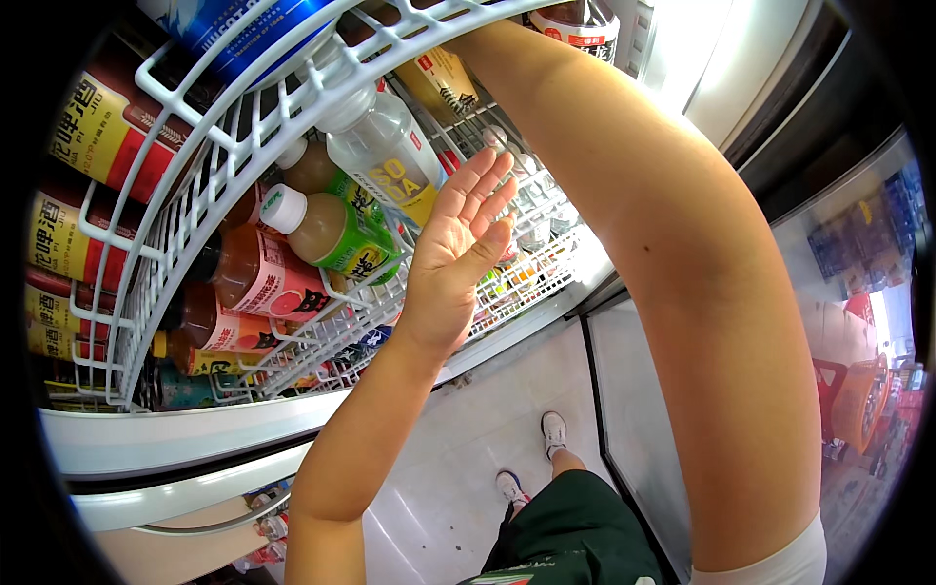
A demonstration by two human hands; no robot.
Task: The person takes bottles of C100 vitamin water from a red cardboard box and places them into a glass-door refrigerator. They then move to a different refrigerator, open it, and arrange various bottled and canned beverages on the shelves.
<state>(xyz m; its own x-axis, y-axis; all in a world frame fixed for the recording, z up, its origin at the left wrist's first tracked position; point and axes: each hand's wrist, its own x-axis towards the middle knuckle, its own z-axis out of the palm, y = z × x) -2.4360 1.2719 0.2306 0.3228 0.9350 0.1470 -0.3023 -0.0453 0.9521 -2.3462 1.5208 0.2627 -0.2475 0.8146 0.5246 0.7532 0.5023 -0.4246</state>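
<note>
My left hand (457, 256) is raised in front of the refrigerator's wire shelves, palm showing, fingers extended, holding nothing. It appears close to a clear plastic bottle (384, 146) with a yellow-and-white label; contact cannot be judged. Left of it lean a green-labelled bottle (355, 238) with a white cap and a pink-labelled bottle (274, 274) of brown drink. My right arm reaches up past an amber bottle (439, 84); the right hand is out of view beyond the upper white wire shelf (235, 152). Near that arm, at the top, stands a dark bottle (578, 25).
Yellow-and-red cans (110, 131) fill the left side, with a large blue can (241, 44) above. A lower wire basket (534, 281) holds small packages. A curved handle (219, 523) shows at lower left. Right of my feet, a glass door (629, 380) has a dark frame.
</note>
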